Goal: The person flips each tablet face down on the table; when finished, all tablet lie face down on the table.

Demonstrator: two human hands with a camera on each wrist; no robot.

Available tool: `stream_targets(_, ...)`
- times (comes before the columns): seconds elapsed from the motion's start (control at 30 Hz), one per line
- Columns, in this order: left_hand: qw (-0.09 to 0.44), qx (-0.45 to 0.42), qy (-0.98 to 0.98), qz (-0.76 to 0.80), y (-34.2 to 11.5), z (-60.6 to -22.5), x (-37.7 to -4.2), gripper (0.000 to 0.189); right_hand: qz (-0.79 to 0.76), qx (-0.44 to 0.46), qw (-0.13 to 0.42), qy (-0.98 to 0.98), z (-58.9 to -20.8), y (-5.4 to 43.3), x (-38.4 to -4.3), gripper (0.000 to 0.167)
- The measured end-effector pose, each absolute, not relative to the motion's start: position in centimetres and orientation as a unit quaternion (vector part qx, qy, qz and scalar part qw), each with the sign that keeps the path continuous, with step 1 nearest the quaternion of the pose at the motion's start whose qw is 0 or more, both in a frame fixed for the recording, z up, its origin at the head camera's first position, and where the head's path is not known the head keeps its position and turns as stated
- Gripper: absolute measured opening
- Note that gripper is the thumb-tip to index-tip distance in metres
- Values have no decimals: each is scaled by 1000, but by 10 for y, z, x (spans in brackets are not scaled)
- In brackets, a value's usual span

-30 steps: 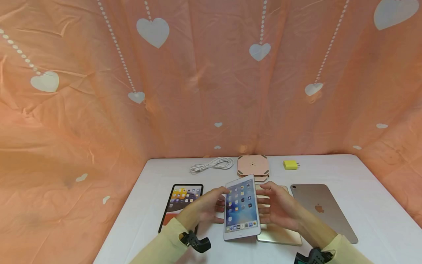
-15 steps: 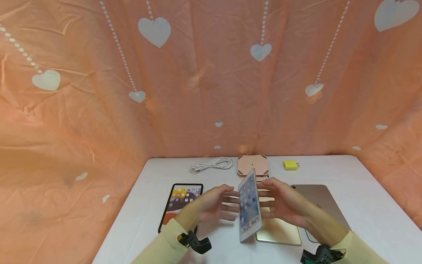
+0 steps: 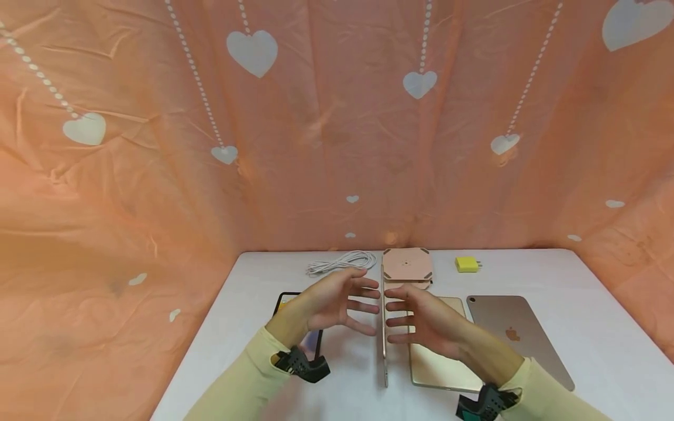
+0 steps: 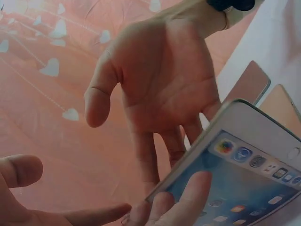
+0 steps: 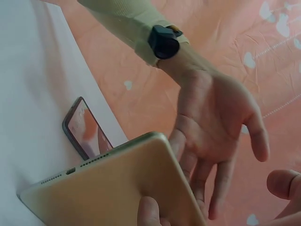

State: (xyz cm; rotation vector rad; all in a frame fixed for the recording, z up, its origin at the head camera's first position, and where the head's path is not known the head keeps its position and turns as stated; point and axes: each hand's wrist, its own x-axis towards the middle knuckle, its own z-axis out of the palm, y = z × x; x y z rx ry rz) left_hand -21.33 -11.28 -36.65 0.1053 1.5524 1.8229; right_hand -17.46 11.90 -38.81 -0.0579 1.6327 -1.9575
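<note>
Between my two hands a white-fronted tablet (image 3: 384, 362) stands on its edge, seen edge-on from the head. Its lit screen (image 4: 225, 183) faces my left hand (image 3: 337, 301), and its gold back (image 5: 94, 188) faces my right hand (image 3: 429, 327). Fingers of both hands are extended, tips right at the tablet's two faces, thumbs apart from it. Flat beside my right hand lies a gold tablet (image 3: 444, 368), partly covered by that arm. A grey tablet (image 3: 526, 327) lies back up farther right. My left forearm hides most of a black-rimmed tablet (image 5: 89, 129).
Along the back of the white table (image 3: 253, 280) lie a coiled white cable (image 3: 342, 262), a pink square stand (image 3: 406, 264) and a yellow plug adapter (image 3: 466, 264). An orange cloth (image 3: 326, 146) with white hearts hangs behind and at the sides.
The white-fronted tablet has turned from screen toward me to edge-on. My left hand has let go its side grip and moved up and rightward, with its fingers straightened.
</note>
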Motion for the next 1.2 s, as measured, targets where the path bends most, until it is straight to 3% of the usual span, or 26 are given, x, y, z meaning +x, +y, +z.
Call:
stream_targets(0.27,361,27,627,689,-122,-365,-216,82,-732,-8,307,608,-398,109,-178,66)
stream_targets(0.67,352,11,650,673,-144,-370,-214,78,-735,73,331,587,-441,115,-187,78)
stream_targets(1.2,331,-25,664,670,-169,-391,-209,74,-733,78,301,605,-453,110,-181,76)
